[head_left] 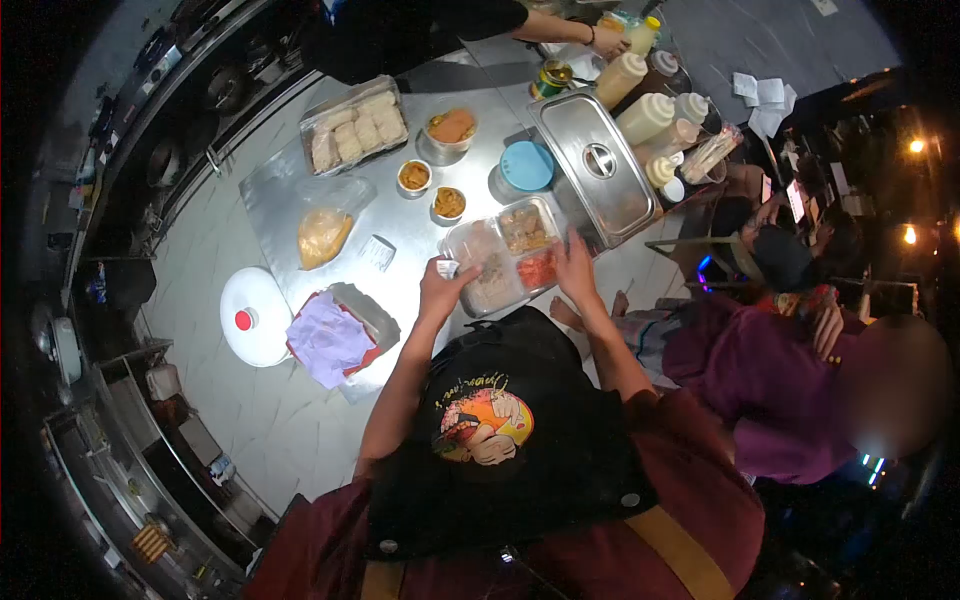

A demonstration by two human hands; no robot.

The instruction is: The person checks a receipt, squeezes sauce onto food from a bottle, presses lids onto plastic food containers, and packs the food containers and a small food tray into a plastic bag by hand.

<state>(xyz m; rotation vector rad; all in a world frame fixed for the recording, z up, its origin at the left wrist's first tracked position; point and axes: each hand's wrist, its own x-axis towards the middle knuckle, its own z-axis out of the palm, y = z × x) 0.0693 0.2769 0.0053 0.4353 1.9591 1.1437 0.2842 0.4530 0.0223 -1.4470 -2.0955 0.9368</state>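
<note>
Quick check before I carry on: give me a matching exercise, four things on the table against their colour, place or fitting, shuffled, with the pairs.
1. Round tub's lid
2. Large white lid
3. Left hand
4. Lilac sheet

A. At the left side of the divided food container
B. Light blue
C. Over a red-edged container
D. Has a red knob

Pairs: 1-B, 2-D, 3-A, 4-C

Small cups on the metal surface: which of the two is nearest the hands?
The lower-right cup, closest to the left hand. The upper-left cup sits farther away, near the larger bowl.
</note>
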